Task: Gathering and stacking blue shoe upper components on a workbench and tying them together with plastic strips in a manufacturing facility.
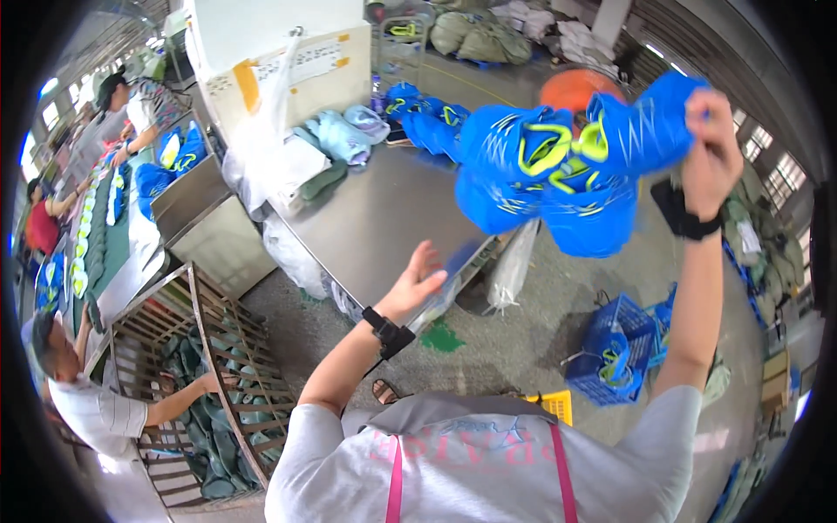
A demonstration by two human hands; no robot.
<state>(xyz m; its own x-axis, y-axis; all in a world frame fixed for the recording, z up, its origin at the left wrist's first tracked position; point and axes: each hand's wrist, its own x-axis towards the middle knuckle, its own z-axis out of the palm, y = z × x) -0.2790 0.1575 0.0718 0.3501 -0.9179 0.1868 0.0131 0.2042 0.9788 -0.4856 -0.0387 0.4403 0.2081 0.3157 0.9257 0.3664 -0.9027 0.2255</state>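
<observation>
A bundle of blue shoe uppers with lime-green linings hangs in the air, several of them bunched together and partly blurred. At its upper right end my right hand is closed on the blue material, with the arm raised and stretched forward. My left hand holds nothing. Its fingers are spread apart over the near edge of a metal-topped table, lower than the bundle and to its left. More blue shoe uppers lie along the table's far right side.
Pale blue shoe parts and clear plastic lie by a white cabinet. A blue crate and a yellow crate stand on the floor. At lower left, a co-worker reaches into a slatted cart of dark green shoe-shaped pieces.
</observation>
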